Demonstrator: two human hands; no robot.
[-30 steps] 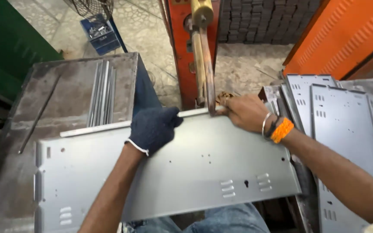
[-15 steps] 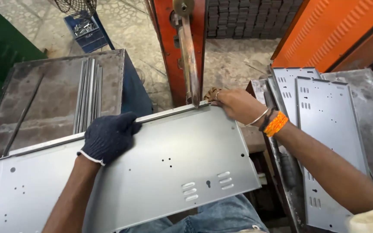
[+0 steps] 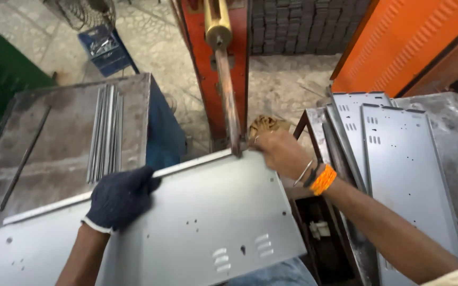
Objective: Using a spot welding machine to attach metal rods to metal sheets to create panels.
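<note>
Both grips apparently clamp the sheet-metal panel [image 3: 197, 222].

Grey steel bench [image 3: 64, 114], bundle of thin rods [image 3: 105, 132], single rod [image 3: 23, 159]
</note>
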